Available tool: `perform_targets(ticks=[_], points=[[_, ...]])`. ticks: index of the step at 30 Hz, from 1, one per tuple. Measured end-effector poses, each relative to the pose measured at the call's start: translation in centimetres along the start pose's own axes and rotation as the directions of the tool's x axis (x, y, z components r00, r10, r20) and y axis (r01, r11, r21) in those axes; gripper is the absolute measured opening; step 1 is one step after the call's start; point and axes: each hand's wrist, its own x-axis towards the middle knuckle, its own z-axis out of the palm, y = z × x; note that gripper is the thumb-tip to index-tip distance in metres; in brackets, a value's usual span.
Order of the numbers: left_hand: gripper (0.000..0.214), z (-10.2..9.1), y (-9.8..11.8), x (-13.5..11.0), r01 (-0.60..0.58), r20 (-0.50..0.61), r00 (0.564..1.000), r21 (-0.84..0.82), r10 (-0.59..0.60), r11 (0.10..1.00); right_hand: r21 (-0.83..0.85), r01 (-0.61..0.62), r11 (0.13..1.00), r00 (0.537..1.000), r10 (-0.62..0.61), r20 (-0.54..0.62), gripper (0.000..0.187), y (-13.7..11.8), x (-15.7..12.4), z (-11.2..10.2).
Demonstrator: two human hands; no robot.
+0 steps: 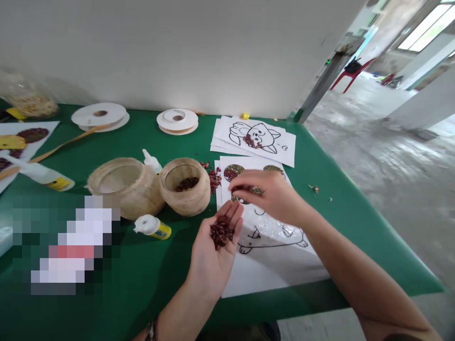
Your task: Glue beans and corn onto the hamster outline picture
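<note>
My left hand [209,258] is palm up and cupped under a small heap of dark red beans [222,233]. Just above its fingertips, my right hand [275,192] reaches across with thumb and fingers pinched together; what lies between them is too hidden to name. Both hands are over a sheet with a line drawing of an animal [270,272]. Green and red beans fill parts of the drawing's ears, and more green ones show beside my right fingers. Wet, shiny glue [266,220] covers some of the body. My right hand hides much of the face.
A jar of red beans [185,201] stands left of the sheet, beside a larger jar [124,199] and loose beans [214,180]. Glue bottles [156,228], ribbon spools [177,124] and another drawing [256,135] lie around. The green table's edge [373,203] runs along the right.
</note>
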Motion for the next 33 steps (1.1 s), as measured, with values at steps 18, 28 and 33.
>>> perform_targets(ticks=[18, 28, 33], points=[[0.025, 0.2, 0.2, -0.5, 0.019, -0.04, 0.999, 0.025, -0.018, 1.0, 0.058, -0.695, 0.717, 0.708, 0.696, -0.119, 0.03, 15.9, 7.6, -3.8], [0.027, 0.0, 0.2, -0.3, 0.047, -0.046, 0.998, 0.028, -0.045, 0.999, 0.065, -0.698, 0.714, 0.701, 0.698, -0.145, 0.03, 15.9, 8.0, -4.4], [0.026, 0.0, 0.2, -0.5, 0.044, -0.026, 0.999, 0.033, -0.043, 0.999, 0.145, -0.614, 0.775, 0.726, 0.628, -0.282, 0.022, 14.3, 7.8, -4.5]])
